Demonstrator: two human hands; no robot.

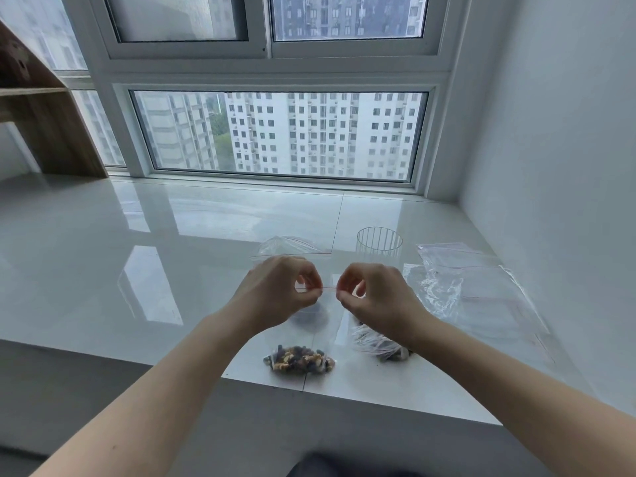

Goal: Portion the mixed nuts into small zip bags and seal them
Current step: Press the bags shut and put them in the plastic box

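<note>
A small clear zip bag (311,333) with a red seal line hangs upright above the white sill, a heap of mixed nuts (299,360) in its bottom. My left hand (280,291) pinches the left end of the zip strip, and my right hand (373,294) pinches the right end. The strip is stretched straight between them. A crumpled bag holding more nuts (382,344) lies under my right wrist, partly hidden.
A ribbed clear glass (379,243) stands behind my right hand. An empty zip bag (289,246) lies behind my left hand, and a pile of empty zip bags (475,287) spreads at the right by the wall. The sill's front edge (344,390) runs just below the nuts.
</note>
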